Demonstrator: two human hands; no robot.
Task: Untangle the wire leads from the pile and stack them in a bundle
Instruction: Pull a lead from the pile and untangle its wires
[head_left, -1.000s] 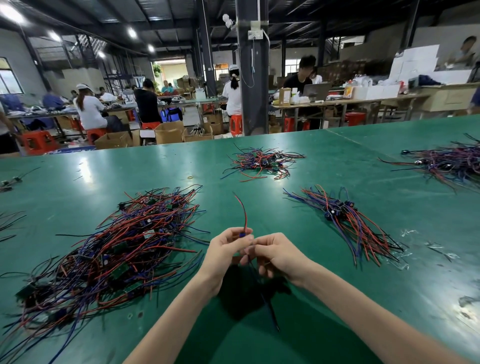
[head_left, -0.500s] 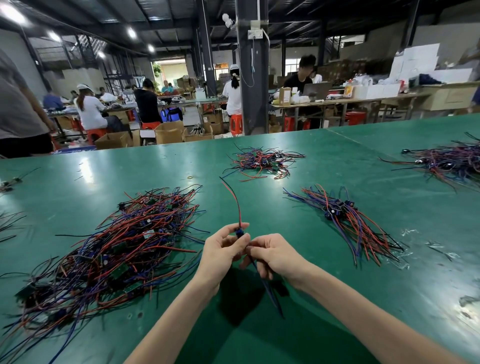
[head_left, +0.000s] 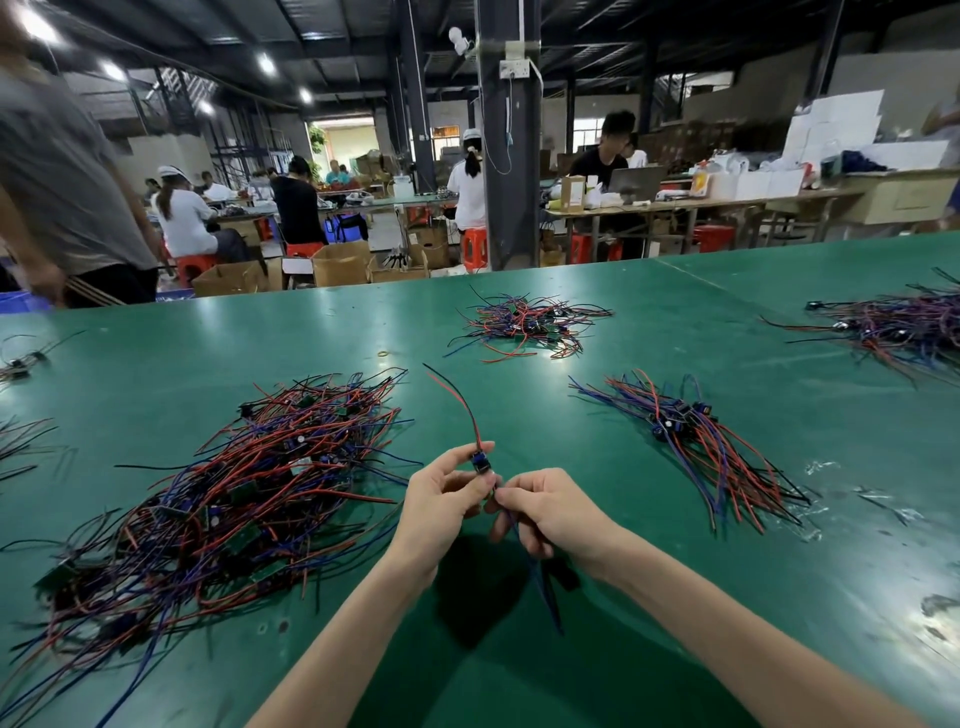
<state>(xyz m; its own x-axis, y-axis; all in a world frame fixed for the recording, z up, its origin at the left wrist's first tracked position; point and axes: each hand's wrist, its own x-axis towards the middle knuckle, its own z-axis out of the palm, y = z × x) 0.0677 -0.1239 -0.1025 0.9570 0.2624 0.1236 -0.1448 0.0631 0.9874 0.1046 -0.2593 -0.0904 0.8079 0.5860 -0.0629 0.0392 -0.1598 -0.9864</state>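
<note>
A big tangled pile (head_left: 223, 493) of red, blue and black wire leads with small green boards lies on the green table at the left. To the right lies a straighter bundle (head_left: 696, 441) of leads. Between them I hold one wire lead (head_left: 483, 462) above the table. My left hand (head_left: 441, 499) pinches its small blue part, from which red and black wires rise away from me. Just below, my right hand (head_left: 545, 512) grips the blue and black wires that hang down toward me.
A smaller tangle (head_left: 524, 325) lies farther back in the middle, another heap (head_left: 898, 327) at the far right edge. A rubber band (head_left: 383, 354) rests on the green table (head_left: 623, 649). A person in grey (head_left: 62, 171) stands at the far left edge.
The lead's red and black end has swung out longer and leans left. My hands shifted slightly apart along the lead. A person in grey has walked in at the left.
</note>
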